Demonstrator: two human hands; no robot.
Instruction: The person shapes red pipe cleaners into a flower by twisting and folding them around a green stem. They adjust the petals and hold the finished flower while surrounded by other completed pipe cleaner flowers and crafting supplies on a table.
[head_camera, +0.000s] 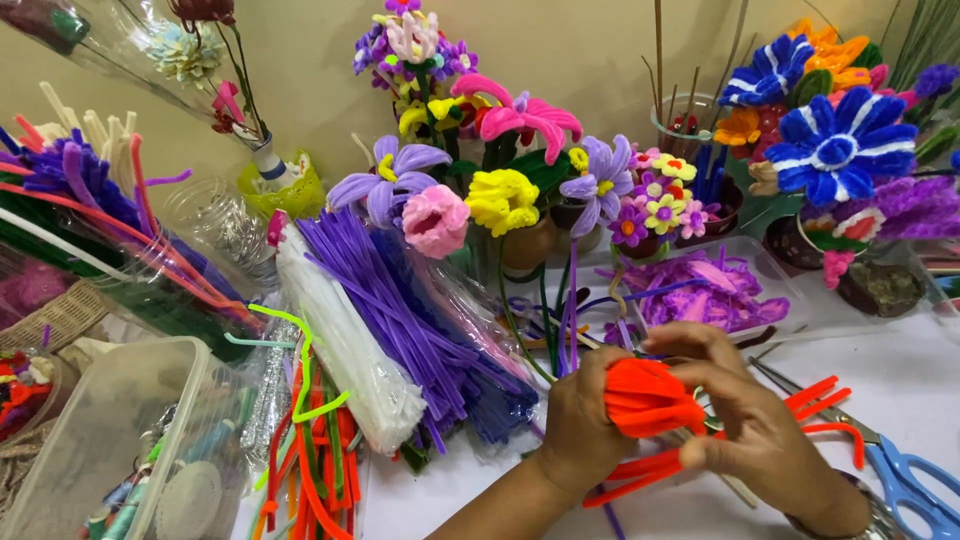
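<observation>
My left hand (575, 425) and my right hand (750, 420) meet over the white table (900, 385), both gripping one bundle of orange pipe cleaners (645, 400) folded into a fat bunch. The left fingers wrap the bunch from the left, while the right thumb and fingers pinch its right side. Loose orange ends (825, 395) stick out to the right and below the hands.
Blue-handled scissors (900, 475) lie right of the hands. Packs of purple (420, 320) and white pipe cleaners (345, 350) lie to the left, beside a clear plastic box (130, 440). Pipe-cleaner flowers (500, 200) in pots line the back; a tray of purple pieces (705, 290) sits behind the hands.
</observation>
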